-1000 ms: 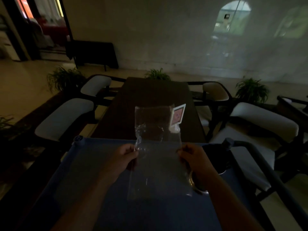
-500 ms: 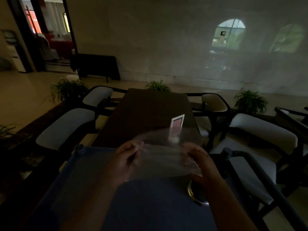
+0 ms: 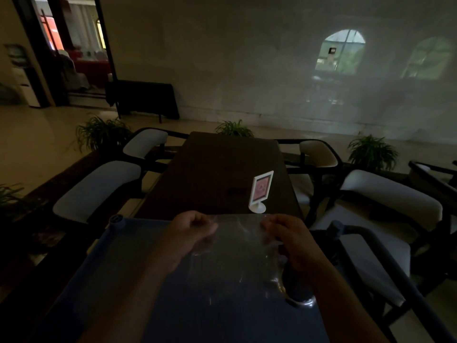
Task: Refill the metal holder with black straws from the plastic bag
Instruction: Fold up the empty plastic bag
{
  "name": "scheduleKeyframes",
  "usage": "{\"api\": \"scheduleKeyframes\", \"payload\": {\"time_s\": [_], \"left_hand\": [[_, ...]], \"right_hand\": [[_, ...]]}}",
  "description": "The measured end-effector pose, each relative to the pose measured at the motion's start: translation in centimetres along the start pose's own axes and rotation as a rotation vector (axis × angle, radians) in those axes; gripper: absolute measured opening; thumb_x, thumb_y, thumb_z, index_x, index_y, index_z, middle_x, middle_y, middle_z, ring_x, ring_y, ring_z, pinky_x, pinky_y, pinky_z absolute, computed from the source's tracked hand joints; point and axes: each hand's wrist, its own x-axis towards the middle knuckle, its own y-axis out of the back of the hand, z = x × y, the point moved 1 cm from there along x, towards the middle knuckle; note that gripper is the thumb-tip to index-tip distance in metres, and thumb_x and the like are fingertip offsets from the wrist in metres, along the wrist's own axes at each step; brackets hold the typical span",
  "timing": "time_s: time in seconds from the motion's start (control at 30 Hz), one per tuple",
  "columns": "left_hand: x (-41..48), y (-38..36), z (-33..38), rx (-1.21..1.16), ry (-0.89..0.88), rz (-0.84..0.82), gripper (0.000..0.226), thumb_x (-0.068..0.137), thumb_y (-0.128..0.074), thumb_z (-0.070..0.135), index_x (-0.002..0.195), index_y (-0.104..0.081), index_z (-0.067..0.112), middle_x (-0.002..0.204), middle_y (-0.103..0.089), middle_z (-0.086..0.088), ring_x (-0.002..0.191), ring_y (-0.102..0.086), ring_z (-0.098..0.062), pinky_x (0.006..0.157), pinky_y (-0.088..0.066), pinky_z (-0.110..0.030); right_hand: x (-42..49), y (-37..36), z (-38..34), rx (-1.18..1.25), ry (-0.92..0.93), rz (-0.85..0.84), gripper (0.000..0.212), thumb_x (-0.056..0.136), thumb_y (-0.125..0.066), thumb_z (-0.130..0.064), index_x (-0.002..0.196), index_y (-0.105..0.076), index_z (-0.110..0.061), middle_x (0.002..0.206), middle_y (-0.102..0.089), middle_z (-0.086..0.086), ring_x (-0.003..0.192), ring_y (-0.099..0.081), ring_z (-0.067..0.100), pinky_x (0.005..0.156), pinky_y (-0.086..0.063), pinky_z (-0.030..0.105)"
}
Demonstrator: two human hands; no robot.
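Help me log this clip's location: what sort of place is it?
Probably a restaurant or café dining room, dimly lit: a long table flanked by cushioned chairs, a small menu stand on it, and potted plants along the floor.

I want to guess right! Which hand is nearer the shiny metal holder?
The right hand: the metal holder sits just below its wrist. The left hand grips the plastic bag farther away.

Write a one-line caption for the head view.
Both hands, left and right, hold a clear plastic bag flat over a blue surface.
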Motion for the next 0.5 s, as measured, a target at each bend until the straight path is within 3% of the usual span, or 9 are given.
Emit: {"api": "scheduleKeyframes", "payload": {"time_s": [0.07, 0.2, 0.3, 0.37, 0.5], "left_hand": [[0.1, -0.1, -0.1, 0.040, -0.022, 0.021, 0.019, 0.087, -0.066, 0.010, 0.105, -0.063, 0.016, 0.107, -0.064, -0.006, 0.093, -0.069, -0.025, 0.074, -0.061, -0.035], [-0.2, 0.0, 0.2, 0.018, -0.125, 0.050, 0.028, 0.087, -0.061, -0.001, 0.107, -0.061, 0.019, 0.113, -0.062, -0.001, 0.094, -0.070, -0.021, 0.068, -0.060, -0.030], [-0.3, 0.0, 0.2, -0.004, -0.158, 0.083, 0.039, 0.087, -0.062, 0.001, 0.117, -0.059, 0.026, 0.112, -0.067, 0.004, 0.098, -0.070, -0.016, 0.075, -0.061, -0.037], [-0.3, -0.1, 0.0, -0.023, -0.171, 0.113, 0.048, 0.088, -0.063, 0.002, 0.126, -0.055, 0.030, 0.113, -0.069, 0.005, 0.099, -0.070, -0.012, 0.078, -0.060, -0.037], [-0.3, -0.6, 0.3, -0.083, -0.200, 0.169, 0.059, 0.088, -0.064, 0.004, 0.136, -0.047, 0.033, 0.115, -0.070, 0.002, 0.101, -0.070, -0.013, 0.078, -0.060, -0.033]], "right_hand": [[0.1, 0.1, 0.3, -0.097, 0.047, -0.010, 0.022, 0.085, -0.059, 0.005, 0.103, -0.057, -0.008, 0.096, -0.062, 0.018, 0.066, -0.065, 0.016, 0.052, -0.052, 0.024], [-0.2, 0.4, 0.1, -0.137, 0.160, 0.001, 0.040, 0.088, -0.057, 0.007, 0.115, -0.050, -0.021, 0.101, -0.060, 0.017, 0.065, -0.067, 0.014, 0.054, -0.054, 0.026], [-0.3, 0.3, 0.0, -0.038, 0.166, 0.057, 0.059, 0.087, -0.059, 0.007, 0.128, -0.044, -0.032, 0.105, -0.064, 0.010, 0.087, -0.070, 0.027, 0.071, -0.061, 0.045], [-0.2, 0.2, 0.6, 0.053, 0.101, 0.100, 0.053, 0.088, -0.059, 0.003, 0.128, -0.047, -0.029, 0.104, -0.068, 0.007, 0.091, -0.070, 0.027, 0.081, -0.058, 0.052], [-0.7, -0.1, 1.7, 0.106, -0.042, -0.004, 0.017, 0.092, -0.058, -0.011, 0.107, -0.067, -0.011, 0.106, -0.070, 0.023, 0.093, -0.071, 0.034, 0.087, -0.054, 0.054]]}}
